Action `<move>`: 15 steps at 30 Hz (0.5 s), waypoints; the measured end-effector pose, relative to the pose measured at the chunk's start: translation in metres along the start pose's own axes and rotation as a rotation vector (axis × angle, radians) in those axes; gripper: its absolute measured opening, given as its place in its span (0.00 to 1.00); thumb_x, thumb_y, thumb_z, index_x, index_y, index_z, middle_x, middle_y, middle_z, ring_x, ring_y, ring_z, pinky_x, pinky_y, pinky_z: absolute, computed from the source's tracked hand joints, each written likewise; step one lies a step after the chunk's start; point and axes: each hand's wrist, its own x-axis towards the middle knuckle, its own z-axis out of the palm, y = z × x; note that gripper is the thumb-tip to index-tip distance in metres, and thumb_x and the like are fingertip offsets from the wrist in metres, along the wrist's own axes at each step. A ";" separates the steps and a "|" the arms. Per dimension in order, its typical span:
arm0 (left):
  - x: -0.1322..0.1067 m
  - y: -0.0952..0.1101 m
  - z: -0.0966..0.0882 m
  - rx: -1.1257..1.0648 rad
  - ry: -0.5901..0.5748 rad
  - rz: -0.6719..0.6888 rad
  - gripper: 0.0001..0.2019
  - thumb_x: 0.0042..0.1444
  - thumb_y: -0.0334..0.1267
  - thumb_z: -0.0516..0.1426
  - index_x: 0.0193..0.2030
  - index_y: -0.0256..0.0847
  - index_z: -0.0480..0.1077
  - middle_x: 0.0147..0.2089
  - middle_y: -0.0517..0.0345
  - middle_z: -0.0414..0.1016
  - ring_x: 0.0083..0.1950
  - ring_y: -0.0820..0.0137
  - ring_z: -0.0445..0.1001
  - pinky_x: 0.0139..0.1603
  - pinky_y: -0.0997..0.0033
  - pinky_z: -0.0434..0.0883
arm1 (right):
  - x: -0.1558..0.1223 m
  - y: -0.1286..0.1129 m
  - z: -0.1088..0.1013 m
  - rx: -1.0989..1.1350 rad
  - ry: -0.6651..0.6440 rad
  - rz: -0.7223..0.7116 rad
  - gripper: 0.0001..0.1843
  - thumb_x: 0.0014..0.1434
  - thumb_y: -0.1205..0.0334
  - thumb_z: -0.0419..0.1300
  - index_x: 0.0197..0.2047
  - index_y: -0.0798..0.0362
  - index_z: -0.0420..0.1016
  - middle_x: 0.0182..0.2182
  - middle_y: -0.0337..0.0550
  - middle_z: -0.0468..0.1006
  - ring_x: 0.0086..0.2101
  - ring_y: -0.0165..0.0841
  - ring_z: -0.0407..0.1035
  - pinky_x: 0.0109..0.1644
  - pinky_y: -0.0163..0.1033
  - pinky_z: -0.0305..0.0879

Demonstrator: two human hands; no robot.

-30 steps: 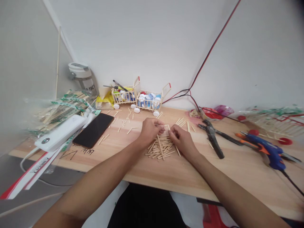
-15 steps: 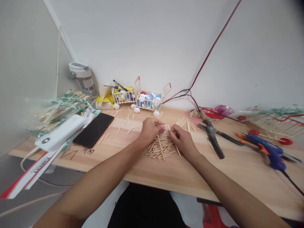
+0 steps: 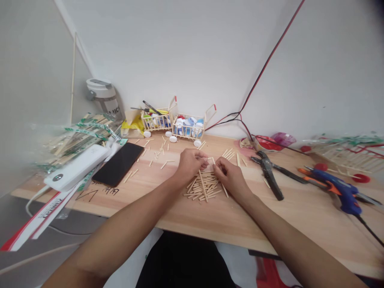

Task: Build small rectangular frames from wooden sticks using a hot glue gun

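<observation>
My left hand (image 3: 192, 163) and my right hand (image 3: 227, 170) are close together over the table, fingers pinched. Between them is a narrow frame of thin wooden sticks (image 3: 203, 186), its short crosspiece at the far end and its two long sides slanting toward me. The left fingers grip it near one upper corner, the right fingers near the other. Fingertips hide the joints. Under the frame lies a pile of short cut wooden sticks (image 3: 195, 191). More stick pieces (image 3: 228, 154) are just beyond my right hand.
Two small stick-built carts (image 3: 187, 127) stand against the wall, filled with coloured bottle caps. On the left are a black phone (image 3: 118, 164), a white power bank (image 3: 77, 168) and bagged sticks (image 3: 87, 134). Black-handled cutters (image 3: 270, 176) and a blue glue gun (image 3: 337, 188) lie right.
</observation>
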 end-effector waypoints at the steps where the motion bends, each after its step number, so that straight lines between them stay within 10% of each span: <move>1: 0.000 0.000 0.000 -0.002 0.000 -0.001 0.05 0.48 0.20 0.57 0.28 0.31 0.72 0.21 0.57 0.75 0.22 0.76 0.73 0.26 0.78 0.72 | 0.000 0.000 0.000 -0.004 0.000 -0.004 0.11 0.59 0.57 0.51 0.27 0.50 0.59 0.18 0.33 0.61 0.22 0.28 0.55 0.26 0.34 0.49; 15: 0.000 0.000 -0.001 0.015 -0.008 0.019 0.05 0.48 0.20 0.58 0.28 0.31 0.72 0.21 0.58 0.74 0.22 0.76 0.73 0.25 0.78 0.71 | 0.000 -0.001 0.000 0.014 0.005 0.008 0.11 0.59 0.57 0.52 0.26 0.50 0.60 0.18 0.33 0.61 0.22 0.28 0.55 0.26 0.33 0.49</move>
